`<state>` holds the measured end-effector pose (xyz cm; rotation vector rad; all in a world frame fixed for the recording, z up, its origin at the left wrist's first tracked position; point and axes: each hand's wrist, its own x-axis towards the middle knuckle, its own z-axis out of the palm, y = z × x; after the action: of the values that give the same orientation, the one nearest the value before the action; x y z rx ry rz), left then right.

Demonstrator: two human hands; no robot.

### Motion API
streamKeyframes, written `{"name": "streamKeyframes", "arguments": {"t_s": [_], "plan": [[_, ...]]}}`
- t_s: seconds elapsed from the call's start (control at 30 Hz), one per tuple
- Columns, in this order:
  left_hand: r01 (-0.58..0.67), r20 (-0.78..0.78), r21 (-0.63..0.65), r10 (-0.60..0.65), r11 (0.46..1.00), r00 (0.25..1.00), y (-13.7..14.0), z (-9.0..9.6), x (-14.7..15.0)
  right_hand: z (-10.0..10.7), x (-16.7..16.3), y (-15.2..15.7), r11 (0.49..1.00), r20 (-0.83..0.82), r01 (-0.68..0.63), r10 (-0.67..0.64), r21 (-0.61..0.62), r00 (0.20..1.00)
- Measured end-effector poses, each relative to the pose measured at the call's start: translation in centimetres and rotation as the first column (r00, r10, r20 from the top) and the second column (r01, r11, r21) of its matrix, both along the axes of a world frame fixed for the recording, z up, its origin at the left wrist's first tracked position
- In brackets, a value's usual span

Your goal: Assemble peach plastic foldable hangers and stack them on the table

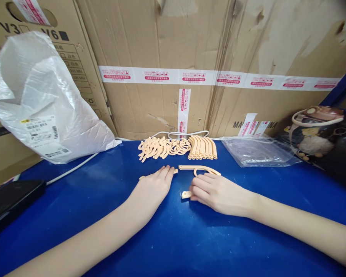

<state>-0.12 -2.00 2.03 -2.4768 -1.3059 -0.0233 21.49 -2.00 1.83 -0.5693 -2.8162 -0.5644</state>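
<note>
My left hand (156, 184) rests low over the table, its fingers together on a small beige plastic piece (175, 171) whose ends stick out on both sides. To its right, my right hand (215, 192) is closed around a beige plastic bar (186, 195); only the blunt end with a hole shows. Just beyond the right knuckles lies a long curved beige arm (187, 167), with a ring-shaped part (196, 171) beside it, partly covered by the hand. Further back are piles of hook-like pieces (152, 148), rings (179, 146) and neatly stacked curved arms (202, 147).
Cardboard boxes (150, 42) wall off the back of the blue table (167, 246). A white parcel bag (46, 100) stands left, above a black phone-like device (14, 204) and a white cable (72, 169). At right lie a clear plastic bag (256, 152) and a cup with a strap (320, 115).
</note>
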Motion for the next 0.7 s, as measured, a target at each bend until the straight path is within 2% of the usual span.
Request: {"name": "streamKeyframes", "arguments": {"t_s": [0.17,0.37,0.53,0.7], "plan": [[-0.016,0.014,-0.047,0.016,0.999,1.0,-0.2,0.4,-0.1,-0.1,0.0,-0.5,0.983,0.036,-0.106,0.101,0.153,0.994],[-0.087,0.004,-0.086,0.087,0.993,0.996,-0.4,1.3,0.0,-0.1,0.2,-0.5,0.973,0.021,-0.127,0.126,0.194,0.992],[-0.173,0.124,0.017,0.17,0.985,0.978,-0.2,1.7,-0.6,-0.5,0.6,-0.1,0.995,-0.042,-0.049,0.053,0.091,0.998],[-0.081,0.279,0.225,0.015,0.971,0.96,0.0,1.7,-1.1,-0.4,0.6,0.1,0.995,-0.108,0.039,-0.049,-0.093,0.993]]}}
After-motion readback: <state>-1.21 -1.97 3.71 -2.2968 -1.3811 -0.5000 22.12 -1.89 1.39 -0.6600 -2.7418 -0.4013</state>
